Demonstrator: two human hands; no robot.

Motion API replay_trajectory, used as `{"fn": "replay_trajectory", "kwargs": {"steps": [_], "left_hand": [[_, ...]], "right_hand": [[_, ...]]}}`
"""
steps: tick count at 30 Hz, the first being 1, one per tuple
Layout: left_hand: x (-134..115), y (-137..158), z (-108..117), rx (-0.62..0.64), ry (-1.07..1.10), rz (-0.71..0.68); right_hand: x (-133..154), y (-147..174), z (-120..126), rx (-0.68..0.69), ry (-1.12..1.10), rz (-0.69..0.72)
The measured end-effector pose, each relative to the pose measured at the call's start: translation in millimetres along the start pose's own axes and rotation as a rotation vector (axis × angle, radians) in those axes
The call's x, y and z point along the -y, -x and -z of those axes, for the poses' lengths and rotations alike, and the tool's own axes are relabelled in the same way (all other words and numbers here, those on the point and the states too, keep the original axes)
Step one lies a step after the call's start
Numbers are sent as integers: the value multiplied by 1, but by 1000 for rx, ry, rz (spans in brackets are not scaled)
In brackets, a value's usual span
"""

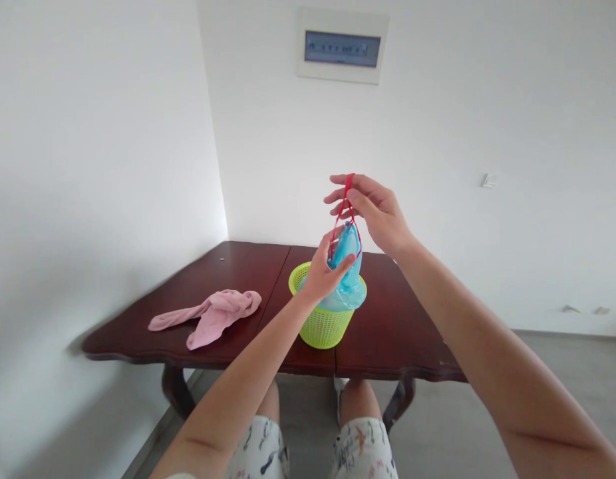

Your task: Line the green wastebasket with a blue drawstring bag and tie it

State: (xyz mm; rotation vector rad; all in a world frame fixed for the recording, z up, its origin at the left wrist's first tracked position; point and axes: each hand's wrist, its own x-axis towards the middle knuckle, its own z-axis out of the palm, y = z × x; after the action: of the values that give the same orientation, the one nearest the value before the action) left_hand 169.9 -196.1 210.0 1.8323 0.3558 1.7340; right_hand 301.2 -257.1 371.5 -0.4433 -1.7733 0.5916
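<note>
One bag (354,285), blue, gathered; red drawstring (348,183)

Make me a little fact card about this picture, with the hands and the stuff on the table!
Right hand: holding up a red drawstring
Left hand: against a blue bag
Bag's top: gathered up, above the basket
Basket: yellow-green, full of little holes, on the table
Pink cloth: crumpled, left of the basket
Table: dark reddish-brown

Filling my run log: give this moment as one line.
right hand: holds red drawstring; left hand: against blue bag; blue bag: over rim of green basket; pink cloth: on table
</note>
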Motion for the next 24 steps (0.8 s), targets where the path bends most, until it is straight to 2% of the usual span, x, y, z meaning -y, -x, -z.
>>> {"fn": "replay_trajectory", "kwargs": {"steps": [5,10,14,17,19,21,24], "left_hand": [[-32,-9,8,-94,42,74],[-70,-19,31,-90,-72,-51],[-86,-24,40,63,-161,-34],[-86,-26,35,191,-247,-7],[-86,-27,31,230,-208,24],[-87,-25,31,187,-77,64],[-97,-15,43,-17,140,137]], "right_hand": [[5,8,3,-88,35,14],[-2,18,12,-215,-5,-28],[1,25,13,-211,16,-28],[9,30,8,-175,39,-21],[16,35,6,-167,52,-21],[21,43,6,-179,48,-52],[21,67,9,-216,-14,-156]]}}
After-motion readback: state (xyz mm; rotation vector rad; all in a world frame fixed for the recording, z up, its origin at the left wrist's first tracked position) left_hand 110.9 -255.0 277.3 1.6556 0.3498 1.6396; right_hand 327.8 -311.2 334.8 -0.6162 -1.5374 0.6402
